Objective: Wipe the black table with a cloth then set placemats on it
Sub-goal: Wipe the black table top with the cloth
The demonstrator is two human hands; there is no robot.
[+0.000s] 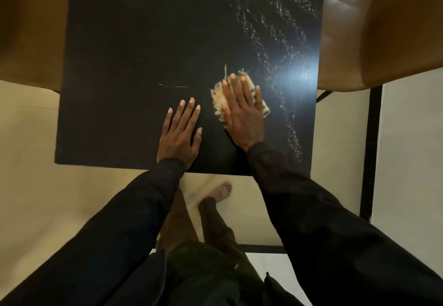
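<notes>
Fingers on my right hand [242, 116] are straight and spread, pressing palm-down on the cloth [217, 100]. They're not clenched round it, just flat on top. The cloth is a bunched-up beige rag with frayed edges, and it pokes out past my fingertips and on both sides of the hand.

My left hand [181, 135] is just beside it on the thumb side, fingers relaxed and straight too. It's flat on the bare black bench [131, 42] and grasping nothing, wrist right at the near edge.

Out past my right fingers, pale speckled streaks [275, 30] run across the bench top, and there's a bright glare spot [299, 75] just off the pinky side of the cloth.

Further out there's a brown chair [395, 30] beyond the bench edge on the right and another chair [28, 30] on the left. Back toward me, under the near edge, my bare foot [224, 189] is on the pale floor [72, 198].
</notes>
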